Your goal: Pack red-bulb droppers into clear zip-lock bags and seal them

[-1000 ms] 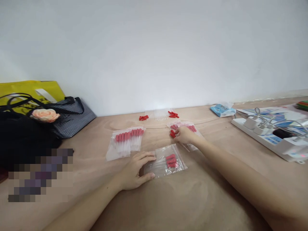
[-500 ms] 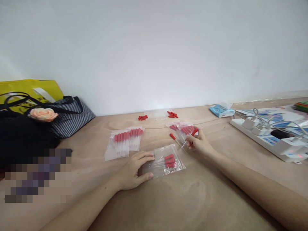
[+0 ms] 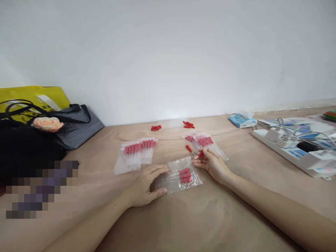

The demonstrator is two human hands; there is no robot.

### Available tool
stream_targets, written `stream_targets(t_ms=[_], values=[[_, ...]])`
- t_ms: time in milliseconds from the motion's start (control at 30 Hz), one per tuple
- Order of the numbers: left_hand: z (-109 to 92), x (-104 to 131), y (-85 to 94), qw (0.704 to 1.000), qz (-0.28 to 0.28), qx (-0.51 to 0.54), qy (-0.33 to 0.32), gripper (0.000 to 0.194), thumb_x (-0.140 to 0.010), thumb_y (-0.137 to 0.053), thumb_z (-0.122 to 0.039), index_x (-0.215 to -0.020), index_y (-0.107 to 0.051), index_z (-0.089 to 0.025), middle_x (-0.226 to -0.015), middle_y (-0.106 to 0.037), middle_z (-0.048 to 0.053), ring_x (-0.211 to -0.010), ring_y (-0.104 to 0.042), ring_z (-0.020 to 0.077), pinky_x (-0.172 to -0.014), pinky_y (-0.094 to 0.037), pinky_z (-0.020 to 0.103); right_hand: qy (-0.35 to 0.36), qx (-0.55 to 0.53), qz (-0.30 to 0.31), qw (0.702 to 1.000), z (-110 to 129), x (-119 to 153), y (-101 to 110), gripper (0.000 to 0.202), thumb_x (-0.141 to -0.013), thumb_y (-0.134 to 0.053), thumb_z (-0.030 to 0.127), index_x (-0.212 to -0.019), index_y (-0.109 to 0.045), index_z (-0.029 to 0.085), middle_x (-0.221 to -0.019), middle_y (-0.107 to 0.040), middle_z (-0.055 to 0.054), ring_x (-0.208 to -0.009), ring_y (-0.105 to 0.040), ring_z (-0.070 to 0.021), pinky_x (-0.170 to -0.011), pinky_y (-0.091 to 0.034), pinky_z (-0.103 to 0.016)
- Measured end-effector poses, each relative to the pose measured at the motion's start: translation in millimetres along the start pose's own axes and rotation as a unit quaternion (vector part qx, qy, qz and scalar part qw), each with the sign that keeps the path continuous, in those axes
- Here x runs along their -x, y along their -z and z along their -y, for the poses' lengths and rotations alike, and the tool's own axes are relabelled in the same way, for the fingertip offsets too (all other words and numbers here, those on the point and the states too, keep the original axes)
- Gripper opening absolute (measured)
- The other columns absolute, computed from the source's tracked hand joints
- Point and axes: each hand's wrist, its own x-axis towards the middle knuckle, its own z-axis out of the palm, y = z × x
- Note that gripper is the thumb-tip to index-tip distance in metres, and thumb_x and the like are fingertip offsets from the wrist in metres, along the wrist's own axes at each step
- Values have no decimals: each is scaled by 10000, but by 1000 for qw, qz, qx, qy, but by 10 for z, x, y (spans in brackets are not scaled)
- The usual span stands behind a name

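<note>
Short of the surface's far edge (image 3: pixel 131 125), the right hand (image 3: pixel 215 166) grasps the dropper (image 3: pixel 200 154), likely light and fragile, by its soft-looking bulb, the safest hold; the left hand (image 3: pixel 141 187), fingers spread, rests on the bag (image 3: pixel 194 181).

Soft muted light, glints on plastic bag (image 3: pixel 195 177), pixelated patch (image 3: pixel 42 190)

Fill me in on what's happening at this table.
A person's left hand is spread against the left end of a clear bag with red-bulbed droppers inside. The right hand holds a single dropper, its thin tube pointing toward the bag's right edge; whether the tip is inside is unclear. Another dropper lies loose just beyond, between filled bags on the left and right.
</note>
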Motion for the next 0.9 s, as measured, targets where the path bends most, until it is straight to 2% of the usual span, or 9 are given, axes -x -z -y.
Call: stream_targets(t_ms=[100,200,333,433,600,733,833,900], values=[[-5,-1,1,1000,-5,4,1,490,-799,-524,-396,-1237,-377,-233,-1270,-445,72,-1165,-404,243,-966,-348,416,-6,0,32,999,-25,23,-14,86,-770,-516,260,-773,-496,177,-604,-597,0,-560,-612,-113,-619,-516,-259],[-4,-2,-2,1000,-6,5,-1,483,-797,-528,-390,-1230,-382,-233,-1265,-449,72,-1157,-411,243,-962,-352,413,-2,32,52,998,-52,49,-18,194,-676,-628,272,-793,-498,190,-570,-566,47,-501,-584,-97,-521,-498,-226],[5,2,-8,1000,-5,4,-4,483,-799,-527,-383,-1234,-377,-239,-1272,-441,65,-1163,-403,239,-972,-340,406,14,130,89,987,-73,69,-25,314,-615,-679,348,-787,-467,192,-494,-507,93,-318,-455,-57,-296,-328,-158],[5,4,-6,1000,-6,2,-4,483,-801,-524,-389,-1236,-374,-241,-1275,-437,64,-1166,-398,240,-976,-332,404,16,194,138,971,-91,44,-25,323,-620,-665,395,-765,-471,182,-452,-475,99,-261,-370,-37,-253,-229,-147],[0,-8,-4,1000,-7,9,-13,437,-806,-519,-376,-1200,-386,-245,-1253,-450,63,-1141,-419,236,-955,-344,395,10,231,151,961,-165,-19,-39,289,-611,-673,367,-763,-516,177,-548,-547,61,-293,-374,-27,-274,-266,-156],[9,-7,-22,999,-29,33,-17,263,-794,-530,-363,-986,-434,-210,-1208,-476,78,-1102,-448,232,-901,-386,373,1,237,149,960,-198,-11,-77,209,-654,-631,355,-727,-578,167,-562,-594,9,-393,-501,-81,-335,-352,-179],[4,-1,-27,999,-32,39,-13,202,-787,-533,-354,-856,-417,-204,-1194,-486,82,-1082,-461,235,-868,-402,368,26,258,121,958,-187,-1,-89,161,-645,-641,312,-699,-599,166,-551,-595,6,-357,-477,-77,-306,-326,-175],[-6,3,-24,999,-29,40,-12,196,-788,-530,-350,-841,-411,-204,-1194,-486,85,-1083,-462,238,-867,-400,371,27,268,120,956,-177,-2,-83,143,-637,-650,292,-690,-609,166,-511,-577,14,-320,-438,-67,-284,-292,-168]])
